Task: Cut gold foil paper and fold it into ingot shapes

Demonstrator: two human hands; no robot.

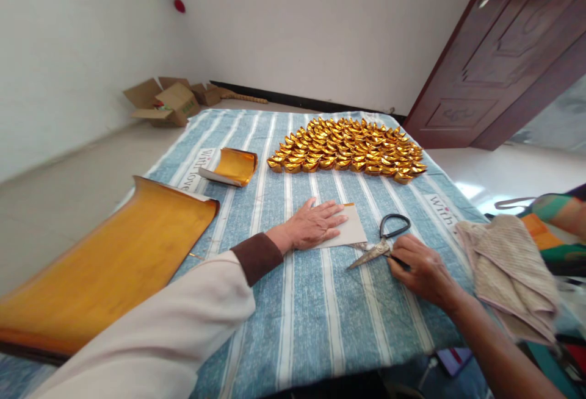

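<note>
My left hand (317, 223) lies flat, fingers stretched, on a small pale grey sheet of paper (351, 228). A thin gold strip shows at the sheet's far edge. To its right, my right hand (423, 268) has its fingers closed around one handle of a pair of scissors (376, 252). The blades are spread and point left, one tip close to the paper's near edge; the other black handle loop stands free. Beyond my hands sit rows of folded gold foil ingots (348, 149). A curled stack of small gold sheets (231, 167) rests at the left.
Large gold foil sheets (114, 271) cover the table's left side. The striped blue tablecloth (270, 326) lies underneath everything. A beige towel (508, 271) hangs near the right edge. Cardboard boxes (167, 103) stand on the floor at the back left, and a brown door (485, 63) at the right.
</note>
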